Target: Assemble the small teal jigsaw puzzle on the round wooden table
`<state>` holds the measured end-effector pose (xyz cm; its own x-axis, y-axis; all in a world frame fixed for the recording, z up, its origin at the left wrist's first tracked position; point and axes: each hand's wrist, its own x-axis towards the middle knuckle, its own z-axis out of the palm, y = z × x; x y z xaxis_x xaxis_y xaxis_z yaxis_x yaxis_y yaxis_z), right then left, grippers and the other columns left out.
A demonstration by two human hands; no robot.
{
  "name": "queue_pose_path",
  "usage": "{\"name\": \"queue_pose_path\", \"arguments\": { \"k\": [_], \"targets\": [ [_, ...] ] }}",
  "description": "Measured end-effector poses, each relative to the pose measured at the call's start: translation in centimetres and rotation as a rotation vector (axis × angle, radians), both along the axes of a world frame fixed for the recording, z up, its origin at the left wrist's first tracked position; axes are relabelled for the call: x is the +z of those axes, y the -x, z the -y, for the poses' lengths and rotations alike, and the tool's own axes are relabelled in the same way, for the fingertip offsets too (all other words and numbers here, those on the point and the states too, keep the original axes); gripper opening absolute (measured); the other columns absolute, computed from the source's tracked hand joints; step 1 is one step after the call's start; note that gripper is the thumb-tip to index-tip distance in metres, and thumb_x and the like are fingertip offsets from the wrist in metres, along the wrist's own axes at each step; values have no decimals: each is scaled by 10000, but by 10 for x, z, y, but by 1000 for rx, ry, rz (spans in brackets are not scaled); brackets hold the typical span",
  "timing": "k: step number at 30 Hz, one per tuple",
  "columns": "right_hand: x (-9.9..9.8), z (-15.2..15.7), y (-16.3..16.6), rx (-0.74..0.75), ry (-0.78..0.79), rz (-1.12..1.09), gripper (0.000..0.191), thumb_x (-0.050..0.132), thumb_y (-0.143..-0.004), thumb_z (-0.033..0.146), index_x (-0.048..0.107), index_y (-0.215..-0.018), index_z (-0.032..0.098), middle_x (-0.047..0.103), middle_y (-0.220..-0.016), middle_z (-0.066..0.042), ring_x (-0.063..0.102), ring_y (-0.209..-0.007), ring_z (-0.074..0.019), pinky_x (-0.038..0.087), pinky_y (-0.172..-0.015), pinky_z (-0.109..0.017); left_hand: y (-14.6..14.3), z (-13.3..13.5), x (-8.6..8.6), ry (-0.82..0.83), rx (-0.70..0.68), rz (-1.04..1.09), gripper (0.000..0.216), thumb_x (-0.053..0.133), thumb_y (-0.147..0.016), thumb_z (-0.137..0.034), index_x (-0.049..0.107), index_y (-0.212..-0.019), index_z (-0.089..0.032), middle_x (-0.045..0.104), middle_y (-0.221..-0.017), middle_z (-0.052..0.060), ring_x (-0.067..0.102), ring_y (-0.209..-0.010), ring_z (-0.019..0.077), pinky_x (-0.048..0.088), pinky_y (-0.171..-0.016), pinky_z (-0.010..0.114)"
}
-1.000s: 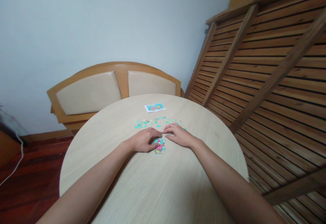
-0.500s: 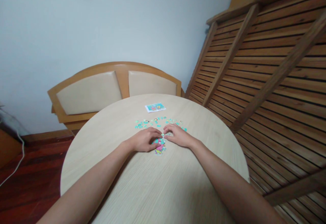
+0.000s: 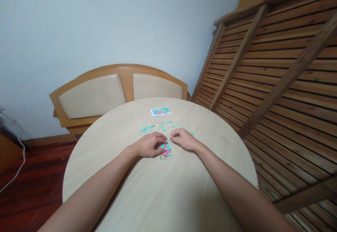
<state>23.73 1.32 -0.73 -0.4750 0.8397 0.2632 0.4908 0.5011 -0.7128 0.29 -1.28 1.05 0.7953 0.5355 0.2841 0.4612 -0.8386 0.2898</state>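
Note:
A joined patch of jigsaw puzzle (image 3: 165, 153), with pink, teal and yellow printing, lies flat on the table. My left hand (image 3: 151, 145) rests over its left side, thumb and fingers apart and touching the patch. At the patch's upper right edge is my right hand (image 3: 183, 139), its thumb and forefinger pinched together. Whatever sits between those fingertips is too small to make out. Beyond both hands, loose jigsaw pieces (image 3: 150, 128), mostly teal, are scattered in an arc.
A teal picture card (image 3: 160, 111) showing cartoon figures lies farther back on the round wooden table (image 3: 168, 197). Behind the table stands a padded headboard (image 3: 92, 95) against the wall. A slatted wooden frame (image 3: 276, 73) leans along the right side.
My right hand's thumb and forefinger have drawn together and moved slightly up from the patch. The left hand stays nearly still.

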Motion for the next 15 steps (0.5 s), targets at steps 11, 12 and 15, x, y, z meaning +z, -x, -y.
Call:
{"name": "queue_pose_path", "arguments": {
  "k": [11,12,15],
  "targets": [
    [3,3,3,-63,-54,184,152,642,-787,276,757,-719,202,717,-1036,-51,615,-1072,-231,392,-1018,-354,-1,-2,-1,-9,-24,21,295,636,-869,-312,677,-1129,-179,669,-1183,116,631,-1099,247,477,-1009,365],
    [2,4,3,-93,-57,212,145,652,-783,288,770,-742,214,707,-1086,-54,599,-1115,-242,373,-1040,-367,-1,-2,-1,-9,-21,18,297,638,-867,-311,677,-1129,-177,669,-1184,116,630,-1102,247,475,-1011,366],
    [2,4,2,-139,-51,264,141,659,-780,300,788,-782,245,684,-1167,-54,567,-1182,-255,345,-1070,-382,-1,-3,-2,-9,-13,13,298,641,-864,-314,679,-1124,-172,668,-1186,119,629,-1104,249,476,-1011,368]
  ]
}}
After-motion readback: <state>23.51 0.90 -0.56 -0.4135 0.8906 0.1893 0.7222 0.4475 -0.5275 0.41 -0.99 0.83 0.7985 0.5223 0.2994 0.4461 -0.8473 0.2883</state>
